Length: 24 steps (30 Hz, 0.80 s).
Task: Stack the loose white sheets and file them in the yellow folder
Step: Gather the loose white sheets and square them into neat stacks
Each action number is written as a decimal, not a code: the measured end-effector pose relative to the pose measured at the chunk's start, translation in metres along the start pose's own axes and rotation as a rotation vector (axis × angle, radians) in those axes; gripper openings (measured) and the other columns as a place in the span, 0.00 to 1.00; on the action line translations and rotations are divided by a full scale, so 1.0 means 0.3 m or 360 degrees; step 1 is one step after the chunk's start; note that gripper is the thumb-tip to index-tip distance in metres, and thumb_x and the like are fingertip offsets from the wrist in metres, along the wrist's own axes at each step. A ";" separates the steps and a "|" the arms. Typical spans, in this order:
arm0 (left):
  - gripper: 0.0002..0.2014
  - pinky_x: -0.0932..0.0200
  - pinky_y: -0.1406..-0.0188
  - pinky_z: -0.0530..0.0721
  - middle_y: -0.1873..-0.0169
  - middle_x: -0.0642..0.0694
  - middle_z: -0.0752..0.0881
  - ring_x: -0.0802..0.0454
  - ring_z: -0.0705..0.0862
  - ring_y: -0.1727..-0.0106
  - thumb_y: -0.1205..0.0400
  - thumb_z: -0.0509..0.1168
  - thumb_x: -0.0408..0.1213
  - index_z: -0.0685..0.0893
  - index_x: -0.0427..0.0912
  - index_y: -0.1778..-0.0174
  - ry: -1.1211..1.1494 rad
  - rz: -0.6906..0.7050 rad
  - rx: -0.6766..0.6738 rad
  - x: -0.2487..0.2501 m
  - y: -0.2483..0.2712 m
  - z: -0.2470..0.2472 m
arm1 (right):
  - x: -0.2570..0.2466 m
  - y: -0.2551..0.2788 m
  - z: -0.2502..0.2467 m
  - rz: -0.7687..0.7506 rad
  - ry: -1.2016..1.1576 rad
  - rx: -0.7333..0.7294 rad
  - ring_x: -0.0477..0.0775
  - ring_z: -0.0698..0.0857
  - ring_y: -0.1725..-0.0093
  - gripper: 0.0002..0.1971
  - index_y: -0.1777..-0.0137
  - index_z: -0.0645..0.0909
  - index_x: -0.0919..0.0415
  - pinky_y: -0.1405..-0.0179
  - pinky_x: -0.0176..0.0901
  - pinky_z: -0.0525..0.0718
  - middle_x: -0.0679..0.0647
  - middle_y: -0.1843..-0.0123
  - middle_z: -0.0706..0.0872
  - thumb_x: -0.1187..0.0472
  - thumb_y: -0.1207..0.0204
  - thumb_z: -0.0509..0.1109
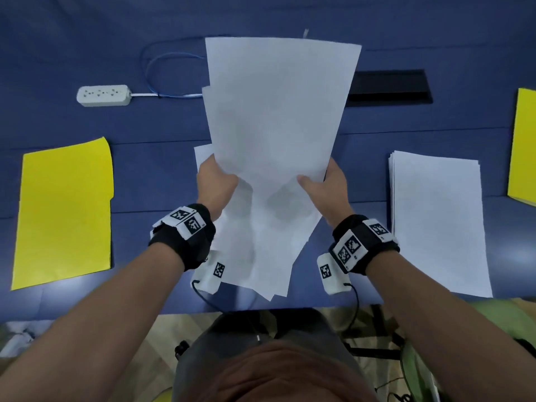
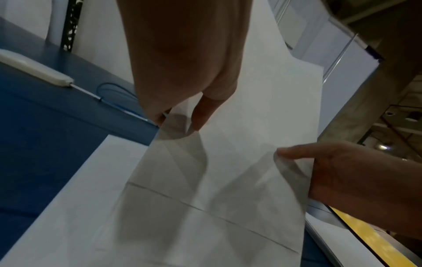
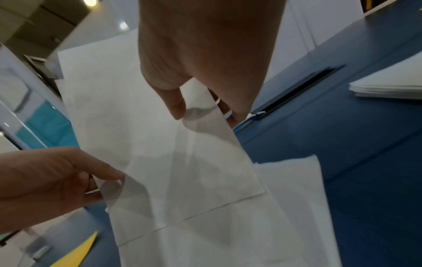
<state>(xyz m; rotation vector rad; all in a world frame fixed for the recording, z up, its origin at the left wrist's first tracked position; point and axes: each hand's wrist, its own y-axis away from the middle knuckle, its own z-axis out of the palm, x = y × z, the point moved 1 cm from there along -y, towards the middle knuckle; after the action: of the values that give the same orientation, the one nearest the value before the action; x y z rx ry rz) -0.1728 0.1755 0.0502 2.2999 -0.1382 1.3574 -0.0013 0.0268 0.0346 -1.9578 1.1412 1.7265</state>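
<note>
So you've got a handful of loose white sheets [image 1: 275, 117] lifted up off the desk [image 1: 162, 169], one hand on each side edge. Your left hand [image 1: 216, 184] has its grip clamped on the left edge, thumb on top and fingers tucked behind the paper. Your right hand [image 1: 327, 187] is doing the same on the right edge, thumb [image 1: 304, 181] pressed on the front face. In the left wrist view the thumb [image 2: 200, 112] is pinching right at the paper's edge, and the right wrist view shows the same kind of pinch on the other side.

The sheets aren't squared up: the edges are fanned, with one corner poking out on the left below the top sheet's edge. A few more sheets [image 1: 261, 256] lie under your hands on the desk, skewed, their near corners close to the desk's front edge.

The yellow folder [image 1: 63, 213] is lying flat and closed on the desk off to your left, well apart from the paper you're holding. There's a neat pile of white paper [image 1: 438, 221] on the right, and another yellow folder [image 1: 523, 149] past that at the right edge of the head view.

Further back sits a white power strip [image 1: 103, 95] with a blue cable [image 1: 171, 74] looped beside it, plus a black slot [image 1: 390, 87] in the desk behind the raised sheets.
</note>
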 end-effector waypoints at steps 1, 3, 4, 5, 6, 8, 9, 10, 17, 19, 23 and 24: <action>0.13 0.50 0.57 0.91 0.60 0.51 0.89 0.46 0.89 0.54 0.30 0.66 0.25 0.84 0.49 0.58 0.0012 0.0053 0.0007 0.023 0.002 -0.018 | -0.040 -0.003 0.000 -0.0058 -0.0028 0.0025 0.43 0.89 0.49 0.16 0.42 0.83 0.47 0.48 0.44 0.89 0.42 0.49 0.90 0.59 0.30 0.75; 0.13 0.46 0.51 0.91 0.56 0.51 0.91 0.48 0.90 0.52 0.30 0.67 0.29 0.87 0.46 0.52 0.0014 0.0118 0.0036 0.047 0.004 -0.043 | -0.102 -0.007 0.001 -0.0189 -0.0070 0.0074 0.43 0.90 0.50 0.11 0.45 0.85 0.51 0.50 0.43 0.89 0.44 0.51 0.91 0.59 0.27 0.75; 0.13 0.46 0.52 0.91 0.57 0.50 0.91 0.49 0.90 0.53 0.29 0.68 0.30 0.88 0.44 0.50 0.0006 0.0134 0.0055 0.063 0.011 -0.052 | -0.130 -0.005 0.002 -0.0237 -0.0098 0.0098 0.43 0.90 0.51 0.09 0.46 0.86 0.53 0.51 0.41 0.89 0.44 0.51 0.91 0.61 0.26 0.75; 0.11 0.49 0.56 0.91 0.60 0.50 0.90 0.51 0.89 0.57 0.28 0.69 0.31 0.87 0.41 0.50 -0.0009 0.0153 0.0073 0.072 0.013 -0.061 | -0.154 -0.006 0.004 -0.0273 -0.0133 0.0119 0.43 0.90 0.51 0.09 0.46 0.86 0.55 0.51 0.40 0.88 0.45 0.51 0.91 0.63 0.25 0.75; 0.09 0.55 0.64 0.88 0.66 0.51 0.87 0.53 0.86 0.64 0.26 0.70 0.31 0.86 0.35 0.52 -0.0027 0.0174 0.0094 0.082 0.016 -0.066 | -0.170 -0.009 0.006 -0.0296 -0.0155 0.0135 0.42 0.90 0.51 0.10 0.45 0.86 0.57 0.51 0.38 0.88 0.46 0.51 0.91 0.64 0.25 0.74; 0.11 0.64 0.75 0.74 0.75 0.55 0.75 0.55 0.75 0.73 0.23 0.72 0.31 0.78 0.27 0.59 -0.0041 0.0187 0.0159 0.105 0.026 -0.075 | -0.191 -0.016 0.010 -0.0315 -0.0155 0.0150 0.39 0.89 0.51 0.11 0.42 0.86 0.60 0.50 0.36 0.87 0.47 0.50 0.91 0.66 0.25 0.74; 0.14 0.63 0.76 0.70 0.76 0.53 0.72 0.53 0.72 0.74 0.22 0.72 0.31 0.76 0.25 0.60 -0.0045 0.0192 0.0180 0.111 0.031 -0.080 | -0.195 -0.019 0.011 -0.0315 -0.0141 0.0144 0.40 0.89 0.50 0.12 0.41 0.85 0.61 0.49 0.36 0.86 0.48 0.49 0.91 0.66 0.25 0.74; 0.17 0.60 0.77 0.72 0.76 0.49 0.74 0.50 0.74 0.74 0.22 0.73 0.32 0.75 0.21 0.58 -0.0042 0.0200 0.0171 0.113 0.035 -0.082 | -0.196 -0.020 0.013 -0.0304 -0.0115 0.0129 0.41 0.89 0.49 0.13 0.40 0.85 0.61 0.47 0.38 0.86 0.49 0.48 0.91 0.65 0.24 0.75; 0.06 0.57 0.54 0.83 0.54 0.48 0.90 0.45 0.88 0.48 0.17 0.69 0.38 0.87 0.42 0.47 0.0007 0.0182 0.0081 0.115 0.047 -0.097 | -0.185 -0.019 0.018 -0.0163 0.0073 0.0065 0.50 0.89 0.46 0.13 0.39 0.85 0.60 0.41 0.53 0.87 0.51 0.46 0.91 0.60 0.21 0.72; 0.07 0.60 0.57 0.81 0.55 0.51 0.90 0.48 0.88 0.50 0.17 0.69 0.37 0.87 0.40 0.47 0.0008 0.0244 0.0102 0.138 0.039 -0.103 | -0.210 -0.019 0.014 -0.0187 0.0073 0.0083 0.50 0.88 0.46 0.13 0.38 0.84 0.61 0.43 0.48 0.86 0.51 0.46 0.90 0.61 0.21 0.71; 0.11 0.55 0.48 0.86 0.49 0.51 0.91 0.52 0.88 0.48 0.20 0.71 0.35 0.87 0.43 0.42 0.0074 0.0257 0.0074 0.178 0.024 -0.107 | -0.250 -0.029 0.019 -0.0222 0.0083 0.0064 0.47 0.86 0.48 0.14 0.35 0.81 0.58 0.49 0.35 0.81 0.46 0.46 0.87 0.64 0.20 0.69; 0.12 0.53 0.46 0.87 0.49 0.51 0.91 0.51 0.88 0.47 0.21 0.72 0.35 0.87 0.43 0.41 0.0063 0.0236 0.0048 0.176 0.017 -0.103 | -0.248 -0.031 0.024 -0.0217 0.0117 0.0047 0.47 0.85 0.48 0.14 0.34 0.81 0.58 0.52 0.33 0.80 0.46 0.47 0.87 0.65 0.20 0.69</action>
<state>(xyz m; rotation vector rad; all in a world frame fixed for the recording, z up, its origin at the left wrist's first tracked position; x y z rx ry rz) -0.1724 0.1922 0.1092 2.3258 -0.2824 1.4862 0.0028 0.0647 0.0996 -2.0461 1.0244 1.5723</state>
